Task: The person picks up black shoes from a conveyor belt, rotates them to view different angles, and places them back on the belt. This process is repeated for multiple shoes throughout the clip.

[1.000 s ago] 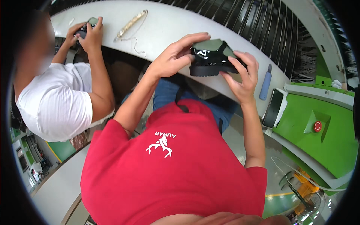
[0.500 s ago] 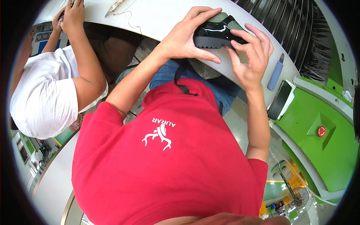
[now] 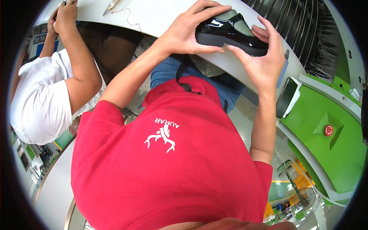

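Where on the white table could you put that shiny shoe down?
Bare white table shows between the left hand on the black shoe and the pointed tool with its thin wire. Farther left a co-worker's hands crowd it; the right hand holds the shoe's other end.

black shoe [image 3: 230, 32] turned side-on, sole facing the person, left hand [image 3: 189, 32] spread over its toe

A long white curved table [image 3: 161, 15] runs across the top. A thin pointed tool [image 3: 111, 5] with a red thread [image 3: 132, 19] lies on it near the far edge. A shiny black shoe [image 3: 230, 32] is just over the table's near edge, but I cannot tell if it touches.
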Demonstrator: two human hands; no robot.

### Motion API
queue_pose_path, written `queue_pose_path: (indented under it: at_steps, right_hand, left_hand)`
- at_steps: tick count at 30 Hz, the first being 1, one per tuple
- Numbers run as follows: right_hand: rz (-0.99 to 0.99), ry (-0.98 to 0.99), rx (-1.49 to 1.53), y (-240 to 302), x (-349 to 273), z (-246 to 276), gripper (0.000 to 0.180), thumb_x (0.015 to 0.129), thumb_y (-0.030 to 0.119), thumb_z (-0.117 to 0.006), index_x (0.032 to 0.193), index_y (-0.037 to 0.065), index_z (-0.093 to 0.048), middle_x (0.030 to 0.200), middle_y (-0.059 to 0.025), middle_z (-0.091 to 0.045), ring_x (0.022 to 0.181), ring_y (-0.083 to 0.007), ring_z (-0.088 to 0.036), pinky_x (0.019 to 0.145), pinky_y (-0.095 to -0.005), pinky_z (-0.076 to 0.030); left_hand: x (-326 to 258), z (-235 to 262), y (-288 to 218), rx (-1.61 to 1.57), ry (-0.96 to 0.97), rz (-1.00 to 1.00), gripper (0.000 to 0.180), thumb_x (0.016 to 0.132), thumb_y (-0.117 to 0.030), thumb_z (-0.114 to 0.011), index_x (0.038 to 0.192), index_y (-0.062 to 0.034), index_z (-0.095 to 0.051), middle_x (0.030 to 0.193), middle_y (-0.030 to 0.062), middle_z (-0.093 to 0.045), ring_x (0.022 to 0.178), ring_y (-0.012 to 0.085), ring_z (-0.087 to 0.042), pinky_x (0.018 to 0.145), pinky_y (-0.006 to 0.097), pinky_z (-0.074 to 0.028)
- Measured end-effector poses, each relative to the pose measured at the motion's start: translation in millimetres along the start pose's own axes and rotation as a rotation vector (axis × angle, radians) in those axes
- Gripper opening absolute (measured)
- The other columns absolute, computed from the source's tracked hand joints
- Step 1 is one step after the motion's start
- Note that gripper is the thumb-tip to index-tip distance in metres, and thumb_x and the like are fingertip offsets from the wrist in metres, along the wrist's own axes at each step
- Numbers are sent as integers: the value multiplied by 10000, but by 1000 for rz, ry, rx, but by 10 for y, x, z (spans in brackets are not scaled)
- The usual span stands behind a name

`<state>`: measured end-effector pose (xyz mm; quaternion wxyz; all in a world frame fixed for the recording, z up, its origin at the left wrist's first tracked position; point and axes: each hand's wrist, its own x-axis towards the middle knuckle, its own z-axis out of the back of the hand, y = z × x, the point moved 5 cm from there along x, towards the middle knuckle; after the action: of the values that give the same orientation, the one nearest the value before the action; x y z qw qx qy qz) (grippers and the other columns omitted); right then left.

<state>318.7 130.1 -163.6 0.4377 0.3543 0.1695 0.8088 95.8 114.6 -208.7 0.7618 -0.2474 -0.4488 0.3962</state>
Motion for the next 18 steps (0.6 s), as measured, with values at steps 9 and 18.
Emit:
queue_pose_path:
  at_steps: [9, 18]
  right_hand:
    - [29, 30, 172, -166, -132, 118, 932, 706, 169, -1044, 1536, 103, -627, 1251, -115, -781, 1166, -261, -774, 1044, -400, -607]
    - [53, -56, 131, -279, -227, 163, 621, 715, 199, -1055, 1249, 47, -777, 1118, -95, -782, 1000, -228, -788, 905, -351, -633]
  left_hand:
    - [633, -405, -367, 442, 291, -124, 766, 714, -366, -952, 1338, -22, -669, 1264, 214, -670, 1196, 396, -662, 1022, 504, -529]
    - [662, -522, -270, 493, 371, -105, 723, 717, -496, -953, 1281, -92, -751, 1185, 107, -725, 1154, 336, -695, 977, 468, -551]
